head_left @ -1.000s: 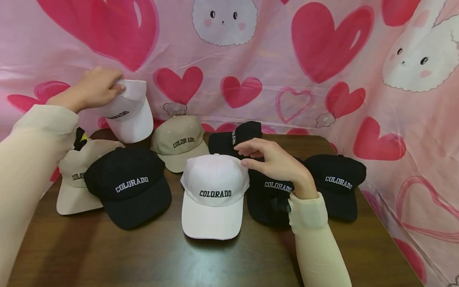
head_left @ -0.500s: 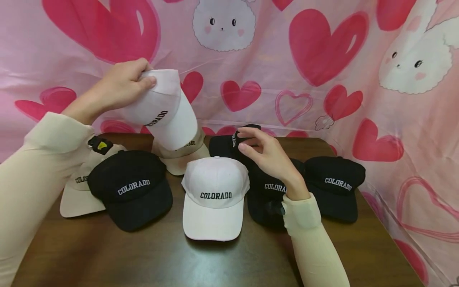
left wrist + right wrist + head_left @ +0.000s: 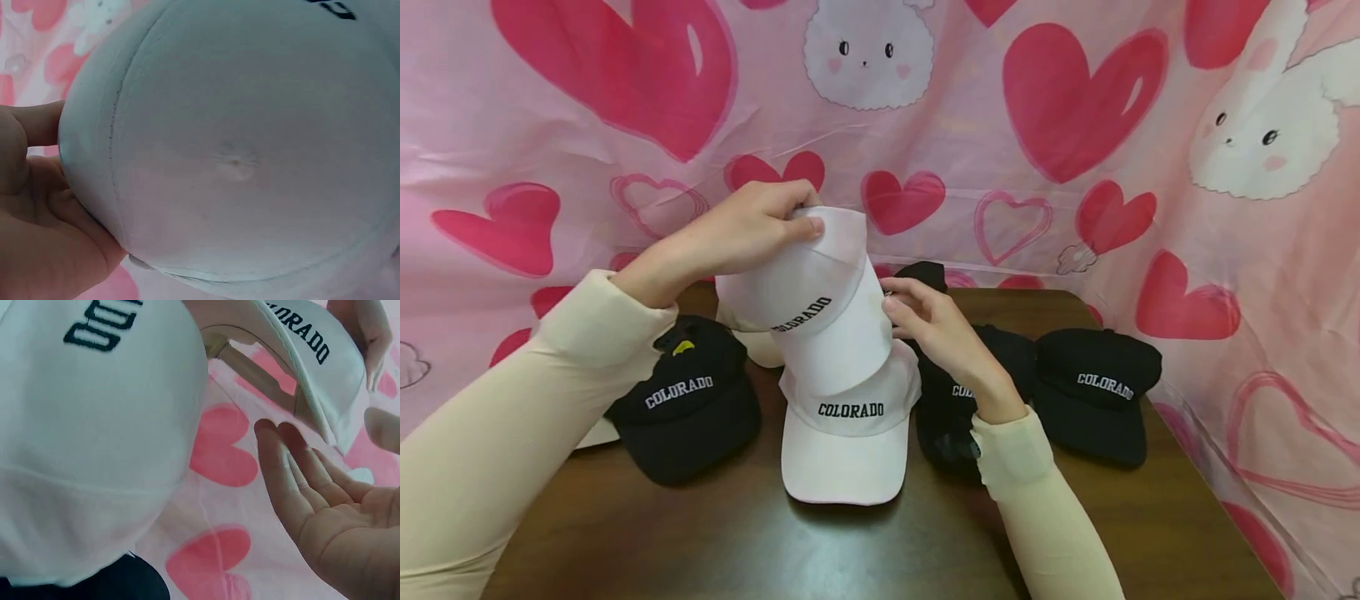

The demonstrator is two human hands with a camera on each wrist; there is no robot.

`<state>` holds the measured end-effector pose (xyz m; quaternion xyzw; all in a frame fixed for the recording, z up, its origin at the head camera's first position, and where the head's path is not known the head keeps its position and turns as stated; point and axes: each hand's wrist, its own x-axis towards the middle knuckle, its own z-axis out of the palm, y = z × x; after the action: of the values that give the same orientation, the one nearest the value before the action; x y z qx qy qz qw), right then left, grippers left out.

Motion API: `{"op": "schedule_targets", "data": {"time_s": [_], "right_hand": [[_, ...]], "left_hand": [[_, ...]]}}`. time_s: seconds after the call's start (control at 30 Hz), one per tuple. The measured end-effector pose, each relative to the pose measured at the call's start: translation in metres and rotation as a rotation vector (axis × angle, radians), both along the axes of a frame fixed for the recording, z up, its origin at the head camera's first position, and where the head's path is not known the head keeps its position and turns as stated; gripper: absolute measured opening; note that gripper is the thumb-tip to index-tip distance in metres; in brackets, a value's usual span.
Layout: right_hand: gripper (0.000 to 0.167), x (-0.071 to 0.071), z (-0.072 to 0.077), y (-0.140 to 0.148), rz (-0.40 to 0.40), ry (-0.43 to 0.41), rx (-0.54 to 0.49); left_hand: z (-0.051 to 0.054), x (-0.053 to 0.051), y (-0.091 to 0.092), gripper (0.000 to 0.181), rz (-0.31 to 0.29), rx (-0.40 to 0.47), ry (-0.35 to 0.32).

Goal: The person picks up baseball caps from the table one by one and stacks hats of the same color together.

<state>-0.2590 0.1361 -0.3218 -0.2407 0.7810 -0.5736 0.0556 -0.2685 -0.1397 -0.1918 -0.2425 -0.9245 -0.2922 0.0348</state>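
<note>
Front cap: white, upright on table, crown partly hidden.
Right hand: thumb and fingers spread, beside upper cap; contact unclear.
Upper cap: white, tilted, above front cap.
Left hand: pinching upper cap's edge.
Cloth: pink, hearts, behind table.

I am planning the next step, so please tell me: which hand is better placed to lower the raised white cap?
Left, probably: the left hand grips the raised cap. The right hand holds nothing, though it seems near enough to steady it.
</note>
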Motion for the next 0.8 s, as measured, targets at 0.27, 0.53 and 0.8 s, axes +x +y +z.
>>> {"op": "schedule_targets", "data": {"time_s": [0.27, 0.53, 0.8], "right_hand": [[0.037, -0.001, -0.005, -0.004, 0.057, -0.114, -0.094], [0.034, -0.005, -0.008, -0.003, 0.079, -0.162, -0.144], [0.035, -0.008, -0.009, 0.002, 0.09, -0.183, -0.217]], "left_hand": [[-0.005, -0.004, 0.022, 0.015, -0.028, -0.022, 0.006], [-0.012, -0.011, 0.021, 0.028, -0.005, 0.011, 0.011], [-0.023, -0.008, -0.016, 0.049, 0.093, 0.261, -0.01]]}}
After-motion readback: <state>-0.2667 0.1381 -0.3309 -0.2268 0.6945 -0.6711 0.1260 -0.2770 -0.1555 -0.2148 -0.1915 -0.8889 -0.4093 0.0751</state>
